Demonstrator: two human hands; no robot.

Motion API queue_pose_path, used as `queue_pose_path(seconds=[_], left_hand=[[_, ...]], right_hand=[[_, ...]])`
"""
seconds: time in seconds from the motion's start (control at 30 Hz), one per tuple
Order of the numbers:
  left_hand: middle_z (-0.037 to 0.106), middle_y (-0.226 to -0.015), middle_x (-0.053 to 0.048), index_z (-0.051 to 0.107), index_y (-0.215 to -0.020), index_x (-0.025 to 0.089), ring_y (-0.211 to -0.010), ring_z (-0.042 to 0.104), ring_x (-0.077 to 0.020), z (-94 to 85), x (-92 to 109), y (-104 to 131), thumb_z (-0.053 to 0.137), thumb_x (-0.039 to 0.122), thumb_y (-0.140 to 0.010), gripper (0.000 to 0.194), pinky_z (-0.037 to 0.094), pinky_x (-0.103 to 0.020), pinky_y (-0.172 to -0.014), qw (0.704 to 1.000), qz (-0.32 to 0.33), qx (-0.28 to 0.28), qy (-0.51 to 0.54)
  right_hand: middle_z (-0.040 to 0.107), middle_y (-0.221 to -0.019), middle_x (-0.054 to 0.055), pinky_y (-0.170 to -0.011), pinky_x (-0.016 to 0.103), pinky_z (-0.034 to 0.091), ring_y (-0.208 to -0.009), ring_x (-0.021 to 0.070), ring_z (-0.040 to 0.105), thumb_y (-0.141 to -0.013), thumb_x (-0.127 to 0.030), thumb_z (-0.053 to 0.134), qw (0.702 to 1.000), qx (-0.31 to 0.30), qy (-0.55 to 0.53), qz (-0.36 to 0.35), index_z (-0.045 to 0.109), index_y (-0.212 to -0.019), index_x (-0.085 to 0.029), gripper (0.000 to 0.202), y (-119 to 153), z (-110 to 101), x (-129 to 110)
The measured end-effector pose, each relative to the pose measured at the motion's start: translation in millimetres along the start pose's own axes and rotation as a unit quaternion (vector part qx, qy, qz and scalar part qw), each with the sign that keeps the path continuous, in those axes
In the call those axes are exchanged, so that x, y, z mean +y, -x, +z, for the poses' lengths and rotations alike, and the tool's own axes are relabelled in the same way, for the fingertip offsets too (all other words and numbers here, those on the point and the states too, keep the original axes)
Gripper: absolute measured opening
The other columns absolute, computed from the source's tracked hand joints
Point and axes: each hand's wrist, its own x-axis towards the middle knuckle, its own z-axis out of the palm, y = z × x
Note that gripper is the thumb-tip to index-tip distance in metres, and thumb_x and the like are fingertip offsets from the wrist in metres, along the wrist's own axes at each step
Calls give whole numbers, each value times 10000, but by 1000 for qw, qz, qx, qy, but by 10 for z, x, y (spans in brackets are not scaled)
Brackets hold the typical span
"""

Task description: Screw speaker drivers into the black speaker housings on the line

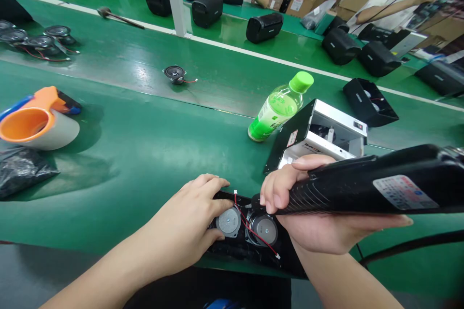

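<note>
Two speakers (229, 222) sat side by side in panel (288, 256) at table's (126, 169) near edge. Machine (293, 142) stood behind, bottle (277, 108) just left of it. Cup (60, 130) lay far left, bag (21, 171) before it.

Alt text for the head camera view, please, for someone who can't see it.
The left hand steadies one speaker driver beside a second driver on a black panel; the right hand holds a black tool, tip between them. Beyond stand a green-capped bottle and an open-sided box.
</note>
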Motion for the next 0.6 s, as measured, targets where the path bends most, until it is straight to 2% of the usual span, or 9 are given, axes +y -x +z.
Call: queue_pose_path(seconds=[0.1, 0.2, 0.6], left_hand=[[612, -1523, -66, 790, -1229, 324, -1454, 544, -357, 2, 4, 2, 858, 161, -852, 415, 536, -576, -1198, 1000, -1, 2, 1], [614, -1524, -61, 796, -1224, 329, -1452, 551, -360, 3, 8, 4, 865, 155, -842, 425, 544, -567, -1192, 1000, -4, 5, 5], [607, -1570, -69, 773, -1308, 339, -1465, 544, -382, 83, -76, 10, 824, 184, -864, 473, 553, -593, -1182, 1000, 2, 8, -30]], right_hand=[[689, -590, -3, -418, 318, 507, -411, 180, 586, -877, -949, 516, 997, -9, 0, -70, 802, -1105, -290, 754, -6, 12, 52], [678, -581, -10, -394, 303, 492, -394, 168, 574, -866, -1009, 375, 996, -10, 1, -89, 793, -1122, -282, 877, -13, 5, 115], [637, -581, -45, -392, 293, 511, -396, 155, 572, -870, -1016, 331, 998, 12, -9, -56, 737, -1118, -275, 880, -57, -65, 142]])
